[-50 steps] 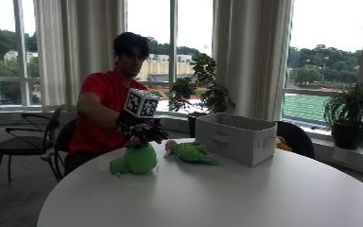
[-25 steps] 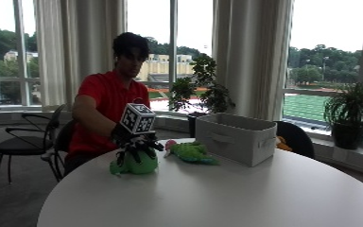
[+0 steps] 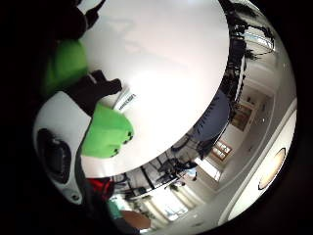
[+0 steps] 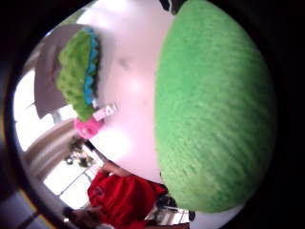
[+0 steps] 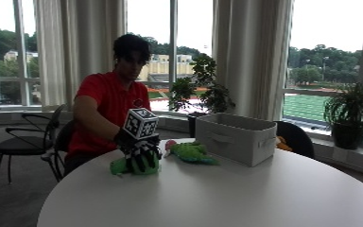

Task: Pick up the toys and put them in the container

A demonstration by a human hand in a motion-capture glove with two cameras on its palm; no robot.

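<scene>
Right hand (image 5: 141,153) on top of green toy (image 5: 131,165) on table (image 5: 232,198), fingers curled round it.

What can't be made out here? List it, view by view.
- Outside view: the gloved right hand covers most of the round green plush toy.
- Outside view: the grey fabric container hides its inside behind its walls.
- Thumb side palm view: the green plush dinosaur with blue spikes is cut off at the edge.

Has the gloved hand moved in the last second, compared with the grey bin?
Yes. The gloved right hand has dropped from above the green plush toy onto it, while the grey fabric bin stays beside the window.
</scene>
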